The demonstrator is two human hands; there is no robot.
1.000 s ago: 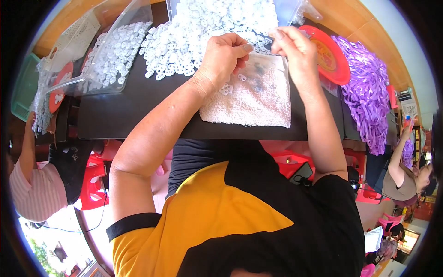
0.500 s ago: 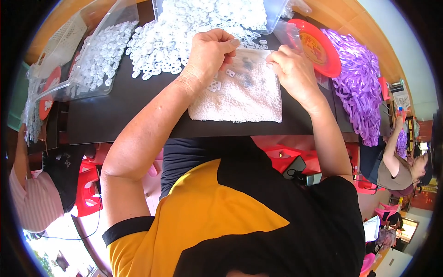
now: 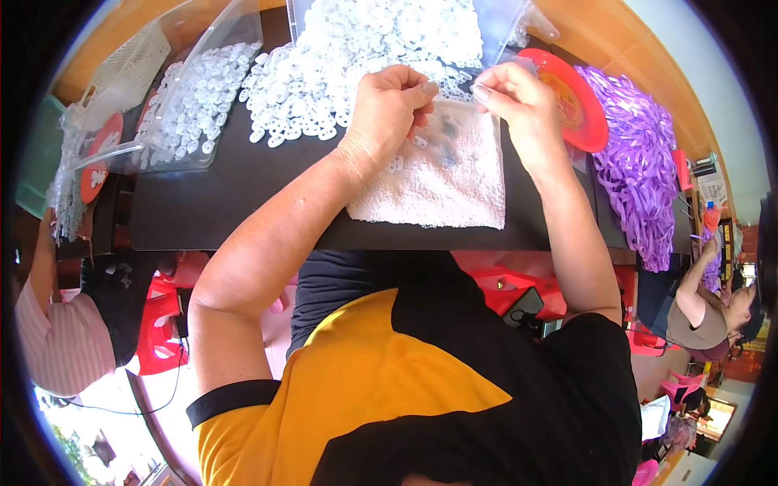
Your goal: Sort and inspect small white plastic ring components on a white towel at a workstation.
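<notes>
Over the far edge of a folded whitish towel, my left hand is closed, thumb pressed against the bent fingers; whatever it pinches is too small to make out. Across a short gap, my right hand has thumb and forefinger together in a pinch, and its contents cannot be made out either. Two small white pieces with holes lie on the cloth beneath my left hand. Just beyond both hands spreads a heap of similar white oval pieces, spilling from a clear bin.
A clear tub of white pieces stands at the left, beside a white basket. On the right are a red plate and a heap of purple ribbon loops. Other people sit at both sides; the dark table's edge is near me.
My right hand has lifted from the towel's far corner and turned, so its thumb now shows. My left hand keeps its pinch. The whole view has shifted slightly.
</notes>
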